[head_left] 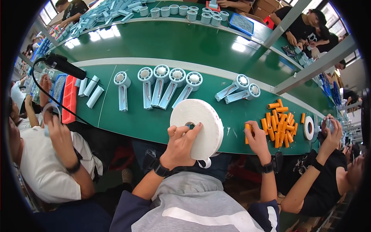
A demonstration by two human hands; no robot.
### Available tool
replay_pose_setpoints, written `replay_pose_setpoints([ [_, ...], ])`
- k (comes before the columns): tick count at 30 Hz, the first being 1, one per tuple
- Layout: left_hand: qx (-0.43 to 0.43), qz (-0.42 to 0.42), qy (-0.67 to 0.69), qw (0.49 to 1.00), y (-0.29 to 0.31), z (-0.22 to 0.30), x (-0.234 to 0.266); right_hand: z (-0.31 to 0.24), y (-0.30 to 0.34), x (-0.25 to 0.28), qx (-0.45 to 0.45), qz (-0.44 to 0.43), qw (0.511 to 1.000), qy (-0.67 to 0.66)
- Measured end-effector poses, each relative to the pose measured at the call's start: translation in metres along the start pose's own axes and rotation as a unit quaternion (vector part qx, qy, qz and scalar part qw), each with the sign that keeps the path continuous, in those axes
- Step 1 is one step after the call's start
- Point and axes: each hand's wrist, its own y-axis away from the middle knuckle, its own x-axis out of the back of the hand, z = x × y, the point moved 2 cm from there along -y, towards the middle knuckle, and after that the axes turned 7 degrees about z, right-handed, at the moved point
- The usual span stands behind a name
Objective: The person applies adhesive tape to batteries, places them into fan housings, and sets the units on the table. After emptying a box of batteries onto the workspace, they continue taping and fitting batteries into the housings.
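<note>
Between workers [44, 166] at a green bench [147, 125], left fingers [194, 133] clasp a roll [208, 125], right fingers [256, 131] a cylinder [247, 137].

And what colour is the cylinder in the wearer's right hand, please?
The cylinder is orange, best seen in the head view.

No readable words, labels, numbers or signs.

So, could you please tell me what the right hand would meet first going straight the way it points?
The right hand would probably meet the nearer light blue fan housing ahead, across green tabletop; its height above the table is unclear.
</note>
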Motion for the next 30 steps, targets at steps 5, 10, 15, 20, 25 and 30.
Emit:
replay_pose_setpoints([
  [5, -0.036, -0.038, -0.009, 0.999, -0.007, 0.001, 0.006, -0.108, 0.0, 0.071, 0.079, -0.054, 0.929, -0.357],
  [10, -0.074, -0.037, -0.036, 0.996, -0.02, 0.008, 0.015, -0.131, -0.006, 0.064, 0.122, -0.073, 0.917, -0.373],
  [15, -0.029, 0.012, -0.042, 0.999, -0.01, 0.036, 0.012, -0.14, 0.003, 0.051, 0.093, 0.051, 0.916, -0.386],
  [20, -0.005, 0.038, -0.126, 0.991, 0.002, 0.028, -0.006, -0.137, 0.012, 0.004, 0.024, 0.288, 0.876, -0.387],
  [25, -0.091, -0.007, -0.137, 0.986, -0.007, 0.023, -0.013, -0.122, 0.011, 0.005, -0.031, 0.322, 0.883, -0.339],
  [30, -0.149, -0.018, -0.143, 0.978, 0.019, 0.045, -0.035, -0.093, -0.016, 0.008, -0.066, 0.468, 0.839, -0.269],
])
